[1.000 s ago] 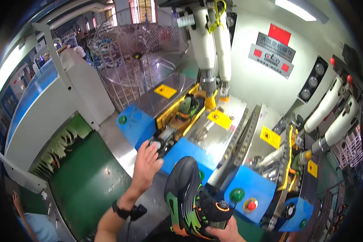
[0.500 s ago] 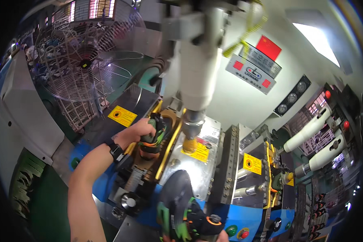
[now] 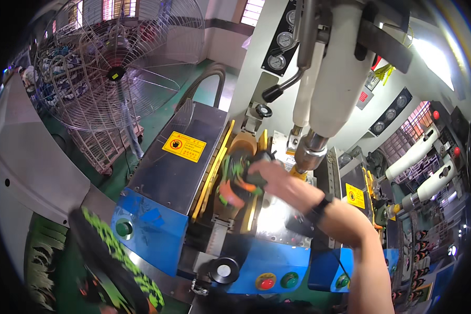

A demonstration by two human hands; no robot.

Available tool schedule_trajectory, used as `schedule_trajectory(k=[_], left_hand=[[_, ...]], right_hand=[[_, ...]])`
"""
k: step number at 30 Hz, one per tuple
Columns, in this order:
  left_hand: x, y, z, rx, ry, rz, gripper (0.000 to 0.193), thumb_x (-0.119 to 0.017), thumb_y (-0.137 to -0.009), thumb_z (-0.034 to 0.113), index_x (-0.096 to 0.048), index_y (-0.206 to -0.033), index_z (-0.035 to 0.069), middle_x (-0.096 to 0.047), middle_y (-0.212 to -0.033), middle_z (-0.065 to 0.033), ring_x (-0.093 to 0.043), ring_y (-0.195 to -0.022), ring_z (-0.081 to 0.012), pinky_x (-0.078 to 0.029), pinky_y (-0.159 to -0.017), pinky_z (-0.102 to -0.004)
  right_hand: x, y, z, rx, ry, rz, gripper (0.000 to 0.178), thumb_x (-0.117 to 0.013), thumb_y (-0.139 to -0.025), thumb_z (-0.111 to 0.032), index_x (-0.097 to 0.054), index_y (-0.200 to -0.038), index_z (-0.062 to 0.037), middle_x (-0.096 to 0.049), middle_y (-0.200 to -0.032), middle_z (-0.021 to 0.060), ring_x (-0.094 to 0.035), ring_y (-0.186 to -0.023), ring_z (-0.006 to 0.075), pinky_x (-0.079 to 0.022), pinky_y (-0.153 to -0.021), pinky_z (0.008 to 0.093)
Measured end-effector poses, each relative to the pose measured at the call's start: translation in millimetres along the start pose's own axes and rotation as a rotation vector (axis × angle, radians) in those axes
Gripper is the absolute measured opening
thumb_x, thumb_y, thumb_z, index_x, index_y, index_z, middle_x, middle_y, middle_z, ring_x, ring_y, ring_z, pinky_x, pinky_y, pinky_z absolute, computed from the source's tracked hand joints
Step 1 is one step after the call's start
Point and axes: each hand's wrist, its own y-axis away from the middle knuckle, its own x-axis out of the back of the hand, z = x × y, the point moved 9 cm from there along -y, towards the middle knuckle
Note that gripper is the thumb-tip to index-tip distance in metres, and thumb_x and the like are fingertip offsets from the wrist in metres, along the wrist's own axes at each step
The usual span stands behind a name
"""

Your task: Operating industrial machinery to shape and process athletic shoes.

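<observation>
1. Lower-left shoe (image 3: 121,255): black, with bright green band speckled black; orange at lower end.
2. Machine-side shoe (image 3: 232,192): dark, with green and orange patches; blurred.
3. Front housing (image 3: 154,243): blue.
4. Round buttons: left (image 3: 124,227) green; centre (image 3: 266,282) red, yellow-ringed.
5. Warning label (image 3: 184,146): yellow, black print, red ring.
6. Wrist strap (image 3: 319,208): black.

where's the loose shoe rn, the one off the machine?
In the head view, the loose shoe is tilted at the lower left, appearing beside the leftmost blue box, below and left of its green button.
</observation>
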Motion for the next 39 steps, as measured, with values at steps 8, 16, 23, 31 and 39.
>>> schedule_trajectory(k=[8, 16, 23, 31, 39], left_hand=[[64.6, 89.1, -79.9, -0.226, -0.875, -0.423, 0.051, -0.058, -0.083, 0.016, -0.045, -0.130, -0.001, -0.052, -0.125, -0.0153, -0.053, -0.111, -0.0310, -0.047, -0.092, -0.0401], [66.8, 147.1, -228.1, 0.740, -0.740, -0.386, 0.096, -0.069, -0.074, 0.001, -0.010, -0.150, 0.006, -0.042, -0.137, -0.0213, -0.051, -0.115, -0.0321, -0.048, -0.089, -0.0390], [-43.8, 119.2, -160.8, -0.015, -0.701, -0.499, 0.092, -0.071, -0.073, 0.006, -0.013, -0.144, 0.000, -0.045, -0.132, -0.0222, -0.052, -0.115, -0.0337, -0.046, -0.094, -0.0413], [-194.3, 50.0, -128.7, -0.487, -1.205, -0.647, 0.060, -0.071, -0.075, 0.020, -0.044, -0.123, -0.004, -0.060, -0.102, -0.0262, -0.058, -0.091, -0.0447, -0.047, -0.074, -0.0506], [-169.1, 54.7, -143.2, -0.457, -1.369, -0.638, 0.035, -0.070, -0.077, 0.017, -0.059, -0.104, -0.002, -0.064, -0.088, -0.0244, -0.062, -0.079, -0.0426, -0.049, -0.067, -0.0505]], right_hand=[[9.7, -61.8, 4.2, 0.046, 0.082, 0.251, 0.050, -0.067, -0.071, 0.002, -0.043, -0.115, 0.0050, -0.057, -0.097, 0.0173, -0.063, -0.081, 0.0303, -0.055, -0.062, 0.0435], [5.6, -65.0, 13.0, -0.080, 0.185, 0.195, 0.039, -0.064, -0.073, -0.004, -0.052, -0.109, 0.0054, -0.059, -0.098, 0.0174, -0.063, -0.083, 0.0284, -0.054, -0.065, 0.0403], [-71.4, 120.9, -58.6, 1.212, 0.692, 0.417, 0.050, -0.067, -0.077, -0.010, -0.044, -0.119, 0.0056, -0.055, -0.110, 0.0228, -0.053, -0.107, 0.0385, -0.043, -0.092, 0.0453], [-179.8, 181.1, 6.0, 1.053, 0.759, -0.375, 0.068, -0.066, -0.081, -0.037, -0.040, -0.128, 0.0042, -0.049, -0.107, 0.0200, -0.050, -0.099, 0.0355, -0.042, -0.086, 0.0434], [-211.0, 168.5, 67.0, 1.121, 1.053, -0.510, 0.066, -0.061, -0.082, -0.040, -0.042, -0.126, 0.0052, -0.051, -0.105, 0.0187, -0.052, -0.097, 0.0331, -0.040, -0.085, 0.0405]])
